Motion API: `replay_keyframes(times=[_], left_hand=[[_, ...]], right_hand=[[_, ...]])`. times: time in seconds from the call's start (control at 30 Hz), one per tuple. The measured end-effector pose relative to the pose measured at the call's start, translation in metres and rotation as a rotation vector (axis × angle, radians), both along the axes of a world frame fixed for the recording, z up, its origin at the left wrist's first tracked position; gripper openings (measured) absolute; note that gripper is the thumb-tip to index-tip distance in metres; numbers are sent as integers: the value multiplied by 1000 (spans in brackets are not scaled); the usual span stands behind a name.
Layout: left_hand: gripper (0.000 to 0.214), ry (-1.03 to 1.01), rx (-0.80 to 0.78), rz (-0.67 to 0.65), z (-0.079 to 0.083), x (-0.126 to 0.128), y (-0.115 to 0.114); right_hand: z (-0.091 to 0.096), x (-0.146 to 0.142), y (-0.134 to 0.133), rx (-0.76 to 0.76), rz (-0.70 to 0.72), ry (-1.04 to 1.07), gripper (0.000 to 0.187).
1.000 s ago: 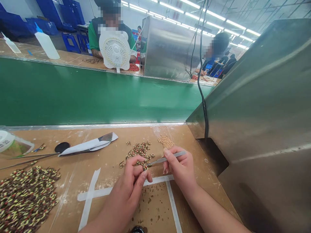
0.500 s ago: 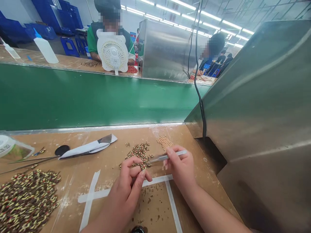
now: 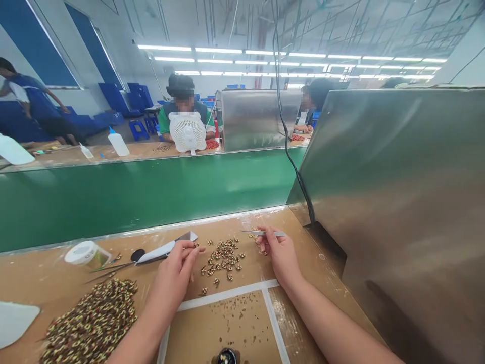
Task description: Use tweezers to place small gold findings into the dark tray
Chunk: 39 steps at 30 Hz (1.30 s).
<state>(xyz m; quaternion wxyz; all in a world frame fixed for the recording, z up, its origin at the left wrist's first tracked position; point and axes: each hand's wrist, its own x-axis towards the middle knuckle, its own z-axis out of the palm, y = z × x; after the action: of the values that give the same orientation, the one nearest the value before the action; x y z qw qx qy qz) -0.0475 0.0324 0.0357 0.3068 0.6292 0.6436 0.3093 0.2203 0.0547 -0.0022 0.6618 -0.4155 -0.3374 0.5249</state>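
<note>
My right hand point(image 3: 279, 253) grips metal tweezers point(image 3: 261, 233), which lie level with their tips pointing left above a small heap of tan beads point(image 3: 254, 237). My left hand point(image 3: 175, 273) rests on the brown bench, fingers pinched together on a tiny piece near the white folded paper point(image 3: 162, 249). Between the hands lies a scatter of small patterned parts point(image 3: 223, 257). A large pile of the same patterned parts point(image 3: 91, 323) sits at the front left.
A green conveyor belt point(image 3: 132, 192) runs beyond the bench. A steel housing point(image 3: 397, 202) stands at the right with a black cable point(image 3: 291, 156). A white-lidded jar point(image 3: 86, 253), long tweezers point(image 3: 109, 269) and white tape lines point(image 3: 227, 296) are on the bench. People work across the belt behind a white fan point(image 3: 187, 132).
The view has lifted and pulled back. My left hand has moved left, away from the tweezers' tips toward the white paper. My right hand has carried the tweezers back over the tan beads.
</note>
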Motion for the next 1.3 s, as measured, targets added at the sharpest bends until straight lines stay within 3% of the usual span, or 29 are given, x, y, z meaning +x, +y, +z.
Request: replay_keyframes(times=[0.17,0.27,0.37,0.53,0.63,0.73,0.83,1.1,1.3], left_hand=[[29,417,-9,-111,-3,-9,17],[27,484,27,-125,1,-5,20],[29,530,48,-107,18,-14,18],[30,611,59,-46,65,-78,-3],[27,684,-41,-26,78,-120,-24],[23,728,-116,-6,73,-143,-41],[22,739,-125,20,60,-145,-49],[14,791,-142,42,34,-128,-40],[18,755,-106,-13,31,-126,-35]], right_hand=[[4,0,0,25,19,0,63],[7,-1,0,17,27,18,63],[7,-2,-1,28,51,27,62],[3,-5,-3,43,83,11,64],[1,-5,-4,30,102,16,66],[2,-3,-5,28,116,20,67],[4,-1,-5,26,108,12,67],[2,5,4,14,25,-1,73],[-1,19,16,38,-104,-124,74]])
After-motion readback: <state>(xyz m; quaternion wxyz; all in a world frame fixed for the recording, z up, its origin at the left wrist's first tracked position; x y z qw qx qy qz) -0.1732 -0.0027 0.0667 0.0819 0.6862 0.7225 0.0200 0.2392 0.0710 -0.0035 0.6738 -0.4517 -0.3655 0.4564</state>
